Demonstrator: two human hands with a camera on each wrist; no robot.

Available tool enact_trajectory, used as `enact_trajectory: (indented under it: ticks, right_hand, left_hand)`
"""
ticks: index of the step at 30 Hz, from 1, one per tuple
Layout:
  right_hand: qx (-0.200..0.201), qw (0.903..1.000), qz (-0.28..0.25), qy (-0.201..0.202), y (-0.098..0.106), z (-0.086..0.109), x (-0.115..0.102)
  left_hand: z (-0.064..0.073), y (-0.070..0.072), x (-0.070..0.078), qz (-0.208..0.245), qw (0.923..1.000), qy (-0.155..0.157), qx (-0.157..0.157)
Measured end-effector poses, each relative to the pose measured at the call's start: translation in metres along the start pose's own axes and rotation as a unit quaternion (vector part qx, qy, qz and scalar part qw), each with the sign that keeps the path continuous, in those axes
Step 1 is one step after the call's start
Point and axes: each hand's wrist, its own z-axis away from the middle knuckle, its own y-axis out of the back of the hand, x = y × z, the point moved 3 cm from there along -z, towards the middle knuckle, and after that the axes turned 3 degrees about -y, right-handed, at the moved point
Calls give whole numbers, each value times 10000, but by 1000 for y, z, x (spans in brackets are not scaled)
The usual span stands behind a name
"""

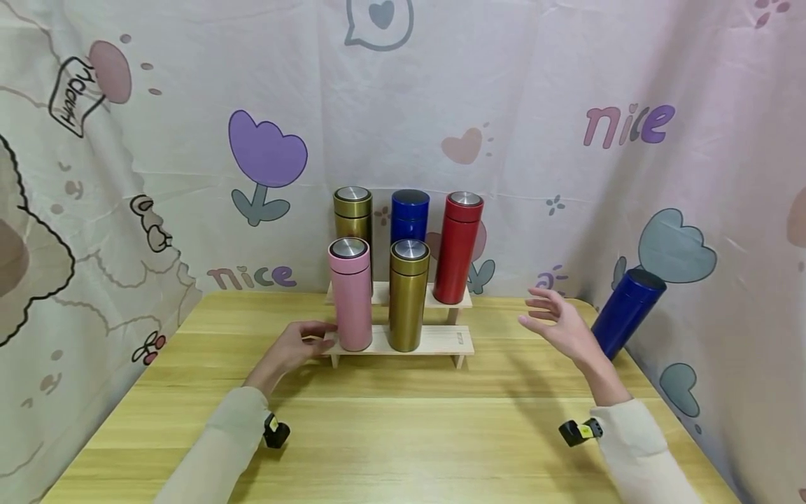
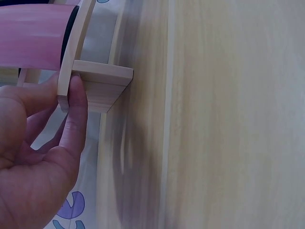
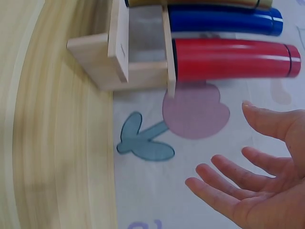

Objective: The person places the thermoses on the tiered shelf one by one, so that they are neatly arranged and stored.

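The left hand point(image 1: 296, 348) rests at the left end of the lower step of a two-step pale wooden rack point(image 1: 434, 341) on the light wooden worktop point(image 1: 403, 427). Only the left wrist view shows the grip: the thumb and curled fingers point(image 2: 76, 102) pinch the thin edge of that step beside its leg, with a pink cylindrical metal flask point(image 2: 33, 40) just above. In the head view the same pink flask point(image 1: 350, 294) stands upright at the step's left end, just beside the hand, with a gold flask point(image 1: 408, 294) next to it.

The right hand point(image 1: 560, 323) hovers in the air to the right of the rack, apart from it, fingers spread and straight, holding nothing. The right wrist view confirms the wide-open palm point(image 3: 257, 191) and shows the rack's right end, with a red flask point(image 3: 233, 59) and a blue flask point(image 3: 224, 19) on the upper step.

On that upper step in the head view stand an olive-gold flask point(image 1: 352, 213), the blue one and the red one. A second blue flask point(image 1: 626, 313) leans against the printed cloth backdrop point(image 1: 504, 105) behind the right hand, its lower part hidden by the hand and wrist.
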Motion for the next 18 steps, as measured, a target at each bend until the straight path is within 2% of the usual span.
enact_trajectory:
  ticks: [18]
  right_hand:
    - [392,9968,649,-239,44,21,14]
  left_hand:
    - [0,1,-2,-42,10000,9,-9]
